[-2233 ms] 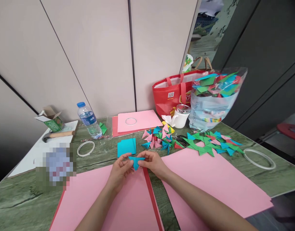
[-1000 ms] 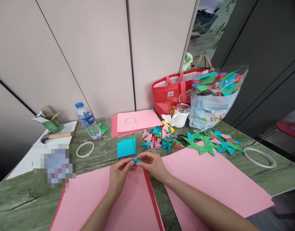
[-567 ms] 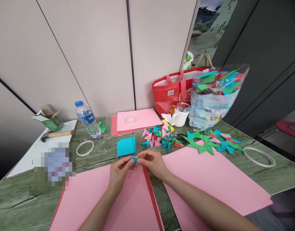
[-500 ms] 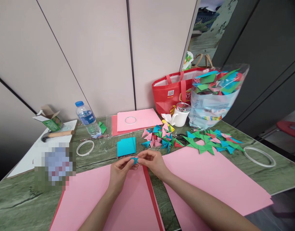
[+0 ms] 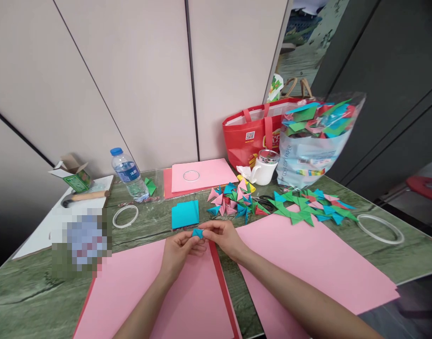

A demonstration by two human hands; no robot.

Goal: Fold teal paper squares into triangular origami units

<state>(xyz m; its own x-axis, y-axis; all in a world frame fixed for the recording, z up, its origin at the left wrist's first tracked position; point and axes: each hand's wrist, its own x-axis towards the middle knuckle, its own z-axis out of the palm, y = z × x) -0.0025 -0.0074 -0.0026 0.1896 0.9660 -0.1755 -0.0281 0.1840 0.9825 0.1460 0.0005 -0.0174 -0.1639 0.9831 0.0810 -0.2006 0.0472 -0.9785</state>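
Two hands meet, left hand (image 5: 177,250), right hand (image 5: 226,238), fingers pinching small folded blue paper (image 5: 197,233) between fingertips

Matt blue folded paper piece (image 5: 197,232), matt pink paper sheets (image 5: 318,263), glossy green wood-grain table (image 5: 18,292), clear plastic bottle (image 5: 129,175)

**Hidden or cut off**

A pixelated patch (image 5: 82,244) blots out part of the table (image 5: 25,292). The blue paper (image 5: 197,232) shows only a corner between the left hand (image 5: 179,252) and right hand (image 5: 225,238). The near pink sheet (image 5: 198,306) runs off the bottom edge.
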